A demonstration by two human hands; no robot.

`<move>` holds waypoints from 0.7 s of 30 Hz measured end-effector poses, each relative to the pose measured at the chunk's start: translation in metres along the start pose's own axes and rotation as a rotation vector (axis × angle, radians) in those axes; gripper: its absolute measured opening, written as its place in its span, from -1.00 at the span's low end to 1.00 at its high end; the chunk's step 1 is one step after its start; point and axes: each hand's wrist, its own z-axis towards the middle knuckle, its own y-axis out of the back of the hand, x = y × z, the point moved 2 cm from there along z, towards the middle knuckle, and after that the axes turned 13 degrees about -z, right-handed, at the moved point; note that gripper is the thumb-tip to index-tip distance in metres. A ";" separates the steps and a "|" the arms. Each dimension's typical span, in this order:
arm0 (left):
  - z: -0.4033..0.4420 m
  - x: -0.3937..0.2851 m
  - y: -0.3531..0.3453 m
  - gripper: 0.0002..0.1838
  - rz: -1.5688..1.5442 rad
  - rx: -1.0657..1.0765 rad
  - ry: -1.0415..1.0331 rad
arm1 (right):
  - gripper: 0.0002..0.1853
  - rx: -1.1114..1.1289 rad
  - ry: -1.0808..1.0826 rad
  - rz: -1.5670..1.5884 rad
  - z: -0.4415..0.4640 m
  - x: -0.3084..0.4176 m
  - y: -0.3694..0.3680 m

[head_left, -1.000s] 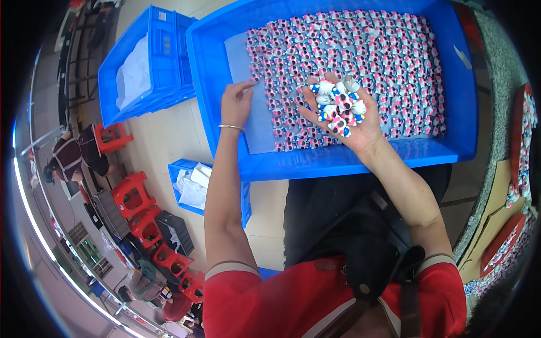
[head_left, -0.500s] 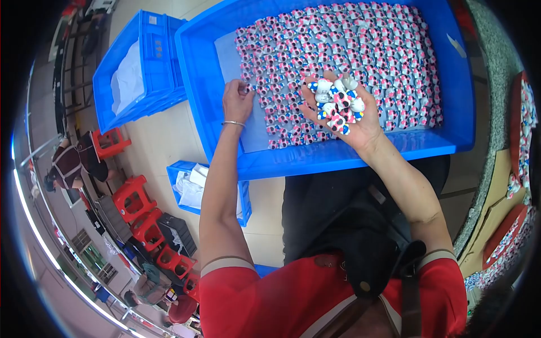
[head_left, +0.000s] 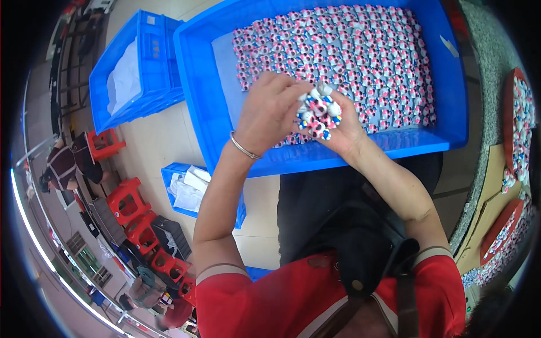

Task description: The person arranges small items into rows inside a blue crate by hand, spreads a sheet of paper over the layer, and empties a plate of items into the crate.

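Observation:
My right hand [head_left: 348, 128] is cupped palm up above the front of a big blue bin [head_left: 327, 161], closed around a heap of small toy figurines [head_left: 319, 112] in white, pink and blue. My left hand [head_left: 269, 110], with a bracelet at its wrist, reaches over from the left. Its bent fingers meet the heap and pinch at a figurine on the left side; the fingertips are partly hidden. Below both hands, many like figurines [head_left: 338, 50] lie in close rows on a pale sheet [head_left: 224, 67] in the bin, and my left hand covers part of them.
Stacked blue crates [head_left: 147, 67] with white sheets stand at left, with a smaller blue crate [head_left: 180, 190] lower down. Red stools [head_left: 127, 200] and people [head_left: 70, 166] are farther left. Right lies a speckled counter edge [head_left: 487, 96] with red trays of figurines [head_left: 521, 124].
My left hand has moved right and up from the bin's left side to the heap in my right hand. The right hand has shifted slightly left and down, still holding the heap.

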 end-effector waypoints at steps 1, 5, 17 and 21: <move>-0.002 -0.003 0.001 -0.62 0.044 0.013 -0.012 | -0.62 0.065 0.015 -0.008 -0.001 0.000 -0.002; -0.023 0.014 0.012 -0.61 -0.361 -0.299 0.279 | -0.52 0.082 -0.006 0.080 -0.008 -0.003 -0.010; -0.101 0.172 -0.016 -0.77 -0.628 -0.556 1.147 | -0.58 0.090 -0.014 0.154 -0.013 0.006 -0.002; -0.100 0.185 -0.022 -0.70 -0.802 -0.645 1.235 | -0.55 0.071 -0.013 0.124 -0.012 0.007 0.000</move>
